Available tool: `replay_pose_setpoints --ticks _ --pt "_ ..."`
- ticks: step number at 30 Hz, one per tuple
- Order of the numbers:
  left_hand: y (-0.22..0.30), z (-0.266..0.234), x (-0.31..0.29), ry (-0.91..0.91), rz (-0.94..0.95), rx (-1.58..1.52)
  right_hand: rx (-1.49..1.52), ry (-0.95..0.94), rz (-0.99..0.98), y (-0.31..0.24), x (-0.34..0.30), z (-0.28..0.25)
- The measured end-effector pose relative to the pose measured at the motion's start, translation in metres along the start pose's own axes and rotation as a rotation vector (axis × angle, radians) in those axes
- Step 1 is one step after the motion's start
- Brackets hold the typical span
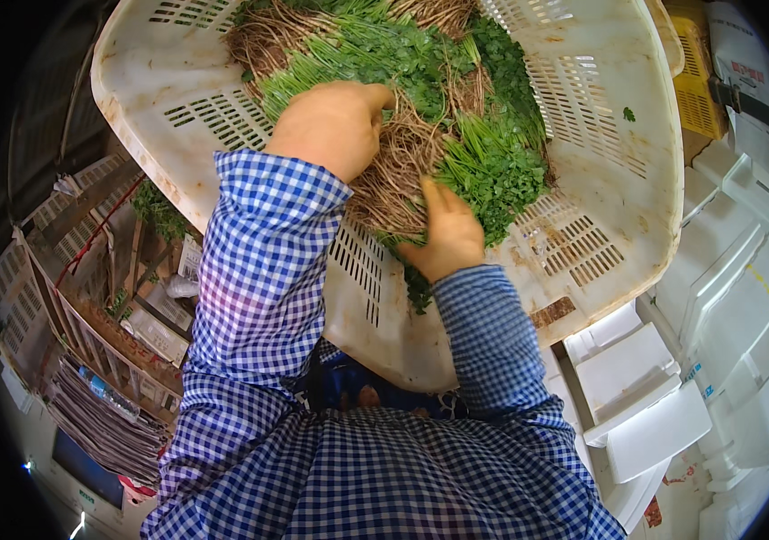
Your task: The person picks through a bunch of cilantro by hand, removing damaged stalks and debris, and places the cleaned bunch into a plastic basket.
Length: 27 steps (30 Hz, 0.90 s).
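Observation:
A large off-white plastic crate with slotted walls holds several bunches of leafy coriander with long brown roots. One bunch's tangled roots lie between my two hands. My left hand is curled over the far left side of these roots, its fingertips mostly hidden among stems. On the near right side, my right hand grips the same bunch, thumb and fingers around its edge. Green leaves fan out to the right of the roots. Both forearms are in blue checked sleeves.
White foam boxes stand at the right, with more pale boxes beyond. A yellow crate is at the far right. On the left are a slotted crate with greens beside it and a stack of flattened cardboard.

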<state>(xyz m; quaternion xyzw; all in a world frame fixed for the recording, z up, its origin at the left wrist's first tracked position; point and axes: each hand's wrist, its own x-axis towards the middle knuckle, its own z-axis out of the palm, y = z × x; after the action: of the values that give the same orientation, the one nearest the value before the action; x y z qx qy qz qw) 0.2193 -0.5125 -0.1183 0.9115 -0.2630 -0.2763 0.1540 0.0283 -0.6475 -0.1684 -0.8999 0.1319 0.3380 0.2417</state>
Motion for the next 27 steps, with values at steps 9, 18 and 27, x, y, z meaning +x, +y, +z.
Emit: replay_pose_setpoints --ticks 9,18,27 --pt "0.003 0.017 0.007 -0.08 -0.007 0.039 -0.142 -0.095 0.202 -0.035 0.04 0.005" --pt "0.003 0.027 0.013 -0.104 -0.05 0.087 -0.207 0.103 0.096 -0.036 0.034 0.023" --pt "-0.003 0.004 -0.009 -0.178 -0.183 -0.105 0.219 -0.126 0.341 -0.012 0.026 -0.043"
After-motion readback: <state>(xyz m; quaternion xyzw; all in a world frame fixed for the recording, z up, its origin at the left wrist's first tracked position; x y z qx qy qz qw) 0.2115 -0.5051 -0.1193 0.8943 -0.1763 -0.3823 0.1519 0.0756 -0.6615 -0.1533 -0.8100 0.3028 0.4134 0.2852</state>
